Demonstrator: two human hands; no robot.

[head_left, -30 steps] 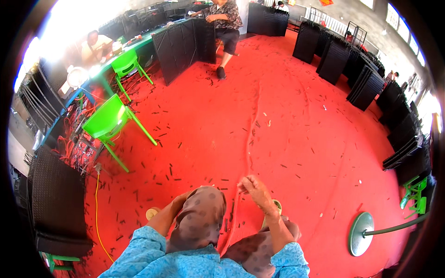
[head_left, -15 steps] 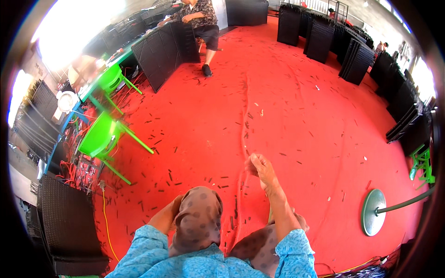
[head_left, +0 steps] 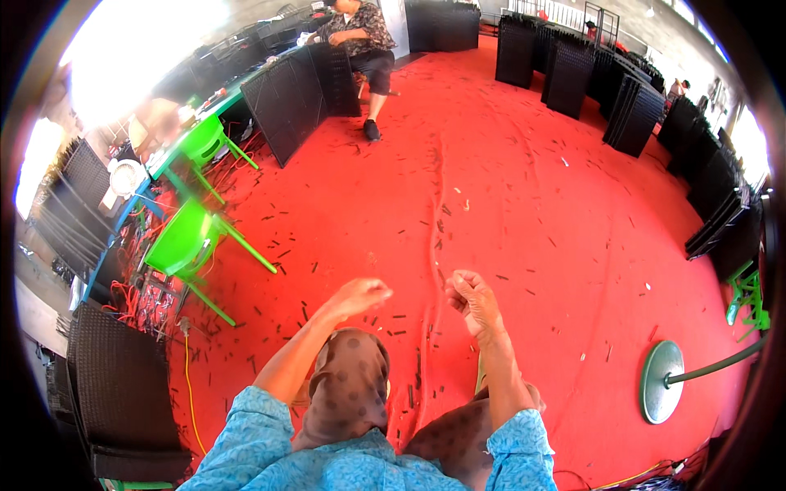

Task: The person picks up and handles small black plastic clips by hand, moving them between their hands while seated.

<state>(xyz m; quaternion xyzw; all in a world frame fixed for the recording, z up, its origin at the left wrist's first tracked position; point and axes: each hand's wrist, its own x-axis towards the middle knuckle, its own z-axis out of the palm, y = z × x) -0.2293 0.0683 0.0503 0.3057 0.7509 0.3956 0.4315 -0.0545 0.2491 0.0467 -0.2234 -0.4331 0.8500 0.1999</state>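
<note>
Red floor covering all round the spotted brown knee — taking that knee as datum. Left hand raised just past the knee's far edge, fingers loosely curled, blurred at the tips; can't tell whether empty or gripping something small. Right hand beyond the knee and to its right, thumb close to bent fingers, pinch-like; nothing visible in the grip, can't rule out something thin or hidden. Both lifted clear of the lap with a gap between, probably to keep the fingers free and in sight. Nearest loose items: black strips, on the floor just beyond and right of the knee. Short, thin, straight, dark against the red; lying at random angles, so likely just left where dropped. Denser along the raised ridge, a wrinkle running away from the knee's right side. Left of the knee: yellow cable, then a dark textured panel. Further ahead-left: green chair. Far ahead of the knee: co-worker seated beside a black panel on edge, probably upright for easy reach. Far ahead-right: panel stacks, also on edge — likely to save floor. Well right: round green base, presumably wide for stability.
</note>
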